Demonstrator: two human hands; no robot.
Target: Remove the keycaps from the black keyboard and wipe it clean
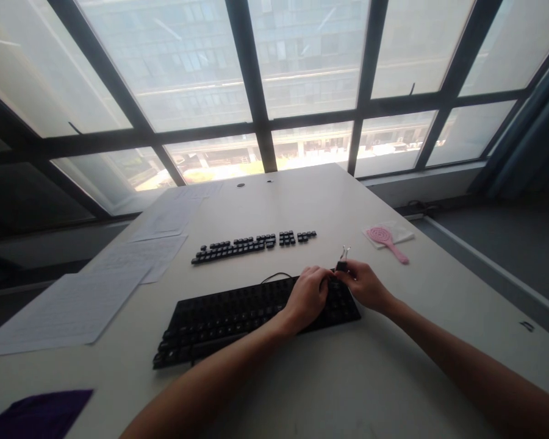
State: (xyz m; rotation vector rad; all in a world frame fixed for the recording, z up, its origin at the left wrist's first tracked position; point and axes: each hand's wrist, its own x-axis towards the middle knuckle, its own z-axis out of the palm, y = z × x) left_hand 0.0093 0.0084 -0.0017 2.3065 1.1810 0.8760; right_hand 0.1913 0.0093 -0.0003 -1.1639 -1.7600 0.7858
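Note:
A black keyboard (229, 317) lies at a slant on the white table, its cable curling out behind it. My right hand (365, 284) pinches a small keycap puller (342, 266) over the keyboard's far right corner, with the thin wire prongs pointing up. Just left of it, my left hand (307, 297) rests over the keyboard's right part, its fingers bent and closed, the fingertips close to the right hand's. Whatever those left fingers hold, if anything, is hidden. Behind the keyboard, loose black keycaps (238, 247) are laid out in rows and small groups.
A pink hairbrush (388, 242) lies partly on a clear plastic wrapper (405, 231) to the right. Printed papers (73, 308) cover the table's left side. Purple cloth (39, 414) sits at the near left corner. Large windows (302, 61) stand beyond the table (302, 204).

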